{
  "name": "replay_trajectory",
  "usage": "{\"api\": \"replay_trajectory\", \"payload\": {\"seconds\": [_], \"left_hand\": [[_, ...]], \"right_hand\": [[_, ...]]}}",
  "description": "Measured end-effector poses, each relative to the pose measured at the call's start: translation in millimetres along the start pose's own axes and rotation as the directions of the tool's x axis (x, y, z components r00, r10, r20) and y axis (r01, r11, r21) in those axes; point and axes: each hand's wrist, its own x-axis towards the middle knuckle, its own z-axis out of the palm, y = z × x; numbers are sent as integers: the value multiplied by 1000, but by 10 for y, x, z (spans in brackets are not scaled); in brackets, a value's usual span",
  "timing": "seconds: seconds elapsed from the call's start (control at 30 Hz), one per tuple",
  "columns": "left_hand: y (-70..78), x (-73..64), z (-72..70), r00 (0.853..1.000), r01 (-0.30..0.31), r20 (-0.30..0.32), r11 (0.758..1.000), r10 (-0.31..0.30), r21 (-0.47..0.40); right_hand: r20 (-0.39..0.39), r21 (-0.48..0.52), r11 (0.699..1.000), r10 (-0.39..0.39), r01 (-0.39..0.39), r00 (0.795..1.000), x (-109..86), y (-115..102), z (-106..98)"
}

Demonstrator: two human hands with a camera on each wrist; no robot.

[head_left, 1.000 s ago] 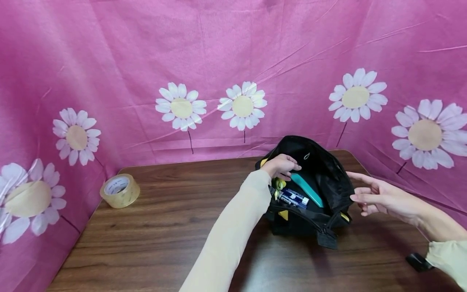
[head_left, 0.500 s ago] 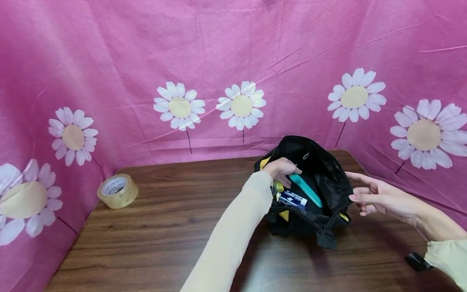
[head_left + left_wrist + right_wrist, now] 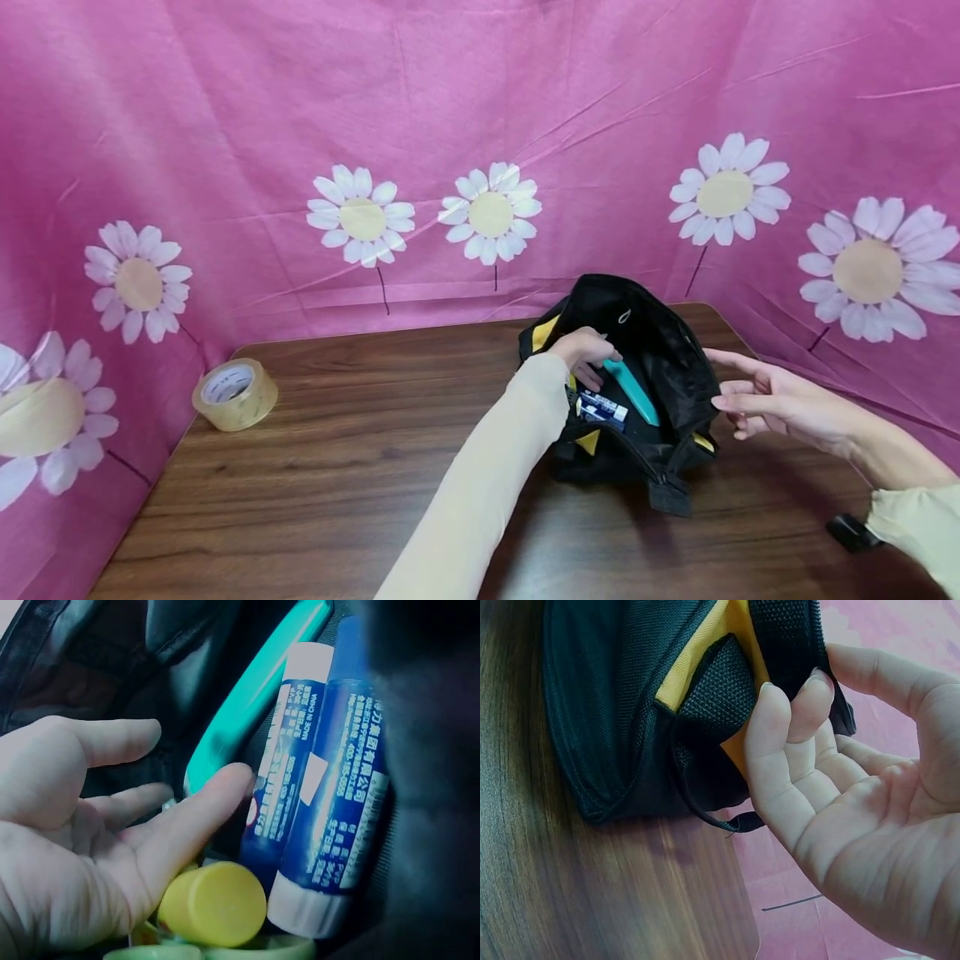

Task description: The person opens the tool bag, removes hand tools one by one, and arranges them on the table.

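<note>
Toward the right of the surface, a black bag is standing open. The left hand is lying inside, fingers extended and apart, beside two glue sticks. The right hand is touching the rim; whether it is gripping cannot be told. Caution: loose contact there could be letting the bag sag over the left hand. A tape roll is sitting leftward; pink cloth is hanging behind.

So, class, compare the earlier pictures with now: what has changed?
The left hand has moved slightly deeper into the black bag, toward the glue sticks, and in the head view hides more of the yellow cap. No new grip is visible. The right hand stays at the bag's edge; the tape stays on the table.
</note>
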Motion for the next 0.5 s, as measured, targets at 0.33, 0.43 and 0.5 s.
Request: {"api": "replay_trajectory", "payload": {"seconds": [0.33,0.43,0.5], "left_hand": [[32,132,218,992,68,-116,978,-45,198],[34,147,298,982,105,-181,957,-57,271],[55,154,327,979,131,-193,942,-72,310]], "right_hand": [[-8,-5,1000,20,-20,1000,-1,-1,10],[-2,-10,1000,7,-7,1000,-14,14,-4],[1,-11,1000,-10,10,1000,-20,18,-17]]}}
